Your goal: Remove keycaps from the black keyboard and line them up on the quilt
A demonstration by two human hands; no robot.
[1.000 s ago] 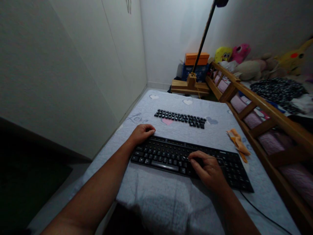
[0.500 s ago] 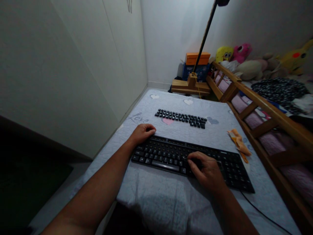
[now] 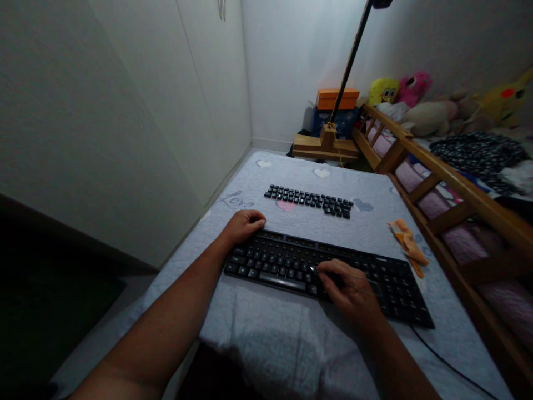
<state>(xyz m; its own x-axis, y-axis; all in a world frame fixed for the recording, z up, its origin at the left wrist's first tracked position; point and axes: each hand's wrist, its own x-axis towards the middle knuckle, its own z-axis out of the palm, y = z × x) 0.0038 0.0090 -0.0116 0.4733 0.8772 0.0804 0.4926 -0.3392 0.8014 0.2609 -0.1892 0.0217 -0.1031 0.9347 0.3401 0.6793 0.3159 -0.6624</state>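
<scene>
A black keyboard lies across the bed-like surface, slightly tilted to my view. Its upper rows show bare key sockets, while keycaps sit on the lower rows. My left hand is closed at the keyboard's far left corner, thumb and fingers together. Over the right part of the letter keys, my right hand pinches a thin tool with a shiny tip at the keys; the fingers hide most of it. Several loose black keycaps lie in rows beyond the keyboard.
An orange cloth-like item with a yellow-handled brush lies right of the keyboard. The keyboard cable runs off to the lower right. A wooden rail borders the right side, and a pale cabinet stands on the left.
My right hand has shifted very slightly left, and the tool's shiny tip shows more clearly among the keys. The left hand and keyboard stay in place.
</scene>
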